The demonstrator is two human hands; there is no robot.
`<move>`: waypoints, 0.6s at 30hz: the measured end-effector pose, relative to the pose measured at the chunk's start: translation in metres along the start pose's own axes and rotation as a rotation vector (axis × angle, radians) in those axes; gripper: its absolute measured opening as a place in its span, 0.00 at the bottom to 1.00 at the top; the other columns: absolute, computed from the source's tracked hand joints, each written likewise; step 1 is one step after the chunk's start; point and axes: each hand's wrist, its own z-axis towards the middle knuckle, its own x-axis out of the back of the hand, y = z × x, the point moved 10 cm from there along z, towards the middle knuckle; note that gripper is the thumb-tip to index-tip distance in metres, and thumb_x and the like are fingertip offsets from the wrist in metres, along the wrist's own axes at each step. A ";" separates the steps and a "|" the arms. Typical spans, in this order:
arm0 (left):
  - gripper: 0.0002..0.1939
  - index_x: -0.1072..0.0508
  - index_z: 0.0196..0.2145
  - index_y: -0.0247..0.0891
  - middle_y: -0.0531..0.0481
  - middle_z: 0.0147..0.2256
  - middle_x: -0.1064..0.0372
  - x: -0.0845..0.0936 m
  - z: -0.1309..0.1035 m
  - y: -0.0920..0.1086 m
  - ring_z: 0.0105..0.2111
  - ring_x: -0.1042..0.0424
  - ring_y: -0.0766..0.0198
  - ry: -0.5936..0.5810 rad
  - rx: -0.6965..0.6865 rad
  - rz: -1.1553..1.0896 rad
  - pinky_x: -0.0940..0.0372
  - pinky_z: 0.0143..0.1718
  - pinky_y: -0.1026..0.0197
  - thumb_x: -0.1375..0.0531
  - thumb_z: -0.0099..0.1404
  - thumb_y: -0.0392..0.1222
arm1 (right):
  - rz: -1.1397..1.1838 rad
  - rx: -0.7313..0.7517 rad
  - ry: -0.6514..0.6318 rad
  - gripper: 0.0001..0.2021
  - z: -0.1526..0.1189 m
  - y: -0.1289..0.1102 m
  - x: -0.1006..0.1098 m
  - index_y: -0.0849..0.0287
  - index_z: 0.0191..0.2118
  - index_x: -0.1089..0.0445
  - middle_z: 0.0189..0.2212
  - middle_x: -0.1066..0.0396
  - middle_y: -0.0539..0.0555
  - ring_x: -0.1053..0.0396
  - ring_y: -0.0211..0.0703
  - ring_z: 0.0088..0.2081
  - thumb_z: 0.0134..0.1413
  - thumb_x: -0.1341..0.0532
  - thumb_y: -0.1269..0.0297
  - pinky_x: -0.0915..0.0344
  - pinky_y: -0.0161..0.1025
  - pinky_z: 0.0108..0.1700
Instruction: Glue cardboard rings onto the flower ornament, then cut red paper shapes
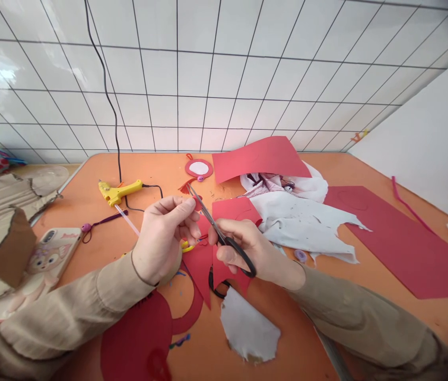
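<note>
My left hand [164,233] is closed in a pinch, thumb against forefinger, on a small red piece [198,202] that looks like paper. Most of that piece is hidden by the fingers and blades. My right hand [249,246] grips a pair of scissors [215,225] with black handles, its blades pointing up and left beside the red piece. Beneath the hands lie red paper scraps [198,275] and another black handle loop [218,288]. A round red ornament with a white centre [199,168] and a red tassel [186,186] lie beyond my fingertips.
A yellow glue gun [116,193] with a cord lies at left, near a phone [55,254] and torn cardboard [5,248]. Red sheets [259,159] and torn white cloth [307,225] spread over the right side. A tiled wall [195,74] bounds the orange table [311,338].
</note>
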 end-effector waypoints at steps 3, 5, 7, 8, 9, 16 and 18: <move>0.10 0.28 0.22 0.33 0.51 0.20 0.30 0.000 0.000 -0.001 0.14 0.35 0.71 0.001 0.007 -0.011 0.41 0.11 0.70 0.32 0.52 0.39 | -0.005 -0.002 0.000 0.25 0.000 -0.001 0.000 0.61 0.33 0.36 0.19 0.42 0.44 0.41 0.31 0.17 0.52 0.36 0.40 0.47 0.30 0.20; 0.09 0.28 0.23 0.33 0.51 0.20 0.30 0.001 0.001 -0.001 0.14 0.34 0.70 0.001 0.007 -0.018 0.40 0.11 0.70 0.32 0.53 0.39 | -0.010 -0.003 -0.002 0.25 0.000 -0.001 0.000 0.61 0.33 0.37 0.18 0.42 0.44 0.41 0.31 0.17 0.52 0.36 0.40 0.47 0.31 0.20; 0.09 0.28 0.23 0.32 0.51 0.20 0.30 0.001 0.001 -0.001 0.14 0.34 0.70 -0.003 0.002 -0.020 0.40 0.11 0.70 0.33 0.54 0.38 | -0.016 -0.010 -0.005 0.25 0.000 0.000 0.000 0.61 0.32 0.37 0.18 0.43 0.43 0.41 0.31 0.17 0.53 0.37 0.40 0.47 0.31 0.20; 0.09 0.28 0.23 0.32 0.52 0.20 0.30 0.001 0.002 -0.001 0.14 0.34 0.70 -0.005 0.000 -0.019 0.40 0.11 0.70 0.33 0.54 0.38 | -0.018 -0.016 -0.007 0.25 0.000 0.000 0.000 0.61 0.32 0.37 0.18 0.43 0.43 0.41 0.31 0.17 0.52 0.36 0.40 0.47 0.31 0.20; 0.09 0.28 0.23 0.32 0.52 0.20 0.30 0.001 0.002 0.000 0.14 0.34 0.70 -0.006 0.000 -0.017 0.40 0.11 0.70 0.33 0.55 0.38 | -0.017 -0.022 -0.010 0.25 -0.001 0.001 0.000 0.61 0.32 0.37 0.18 0.44 0.43 0.42 0.31 0.17 0.52 0.36 0.40 0.47 0.31 0.20; 0.08 0.28 0.22 0.33 0.51 0.20 0.30 0.001 0.001 0.000 0.14 0.34 0.70 -0.009 0.008 -0.014 0.40 0.11 0.71 0.34 0.55 0.37 | -0.017 -0.026 -0.007 0.25 -0.001 0.000 0.001 0.61 0.32 0.37 0.17 0.44 0.43 0.43 0.31 0.17 0.52 0.36 0.40 0.48 0.31 0.20; 0.09 0.28 0.23 0.33 0.51 0.20 0.30 0.000 0.001 0.000 0.14 0.34 0.70 -0.014 0.005 -0.012 0.40 0.11 0.71 0.34 0.55 0.38 | -0.020 -0.029 -0.008 0.25 -0.001 0.001 0.001 0.60 0.32 0.37 0.17 0.44 0.42 0.43 0.31 0.17 0.52 0.36 0.40 0.48 0.31 0.20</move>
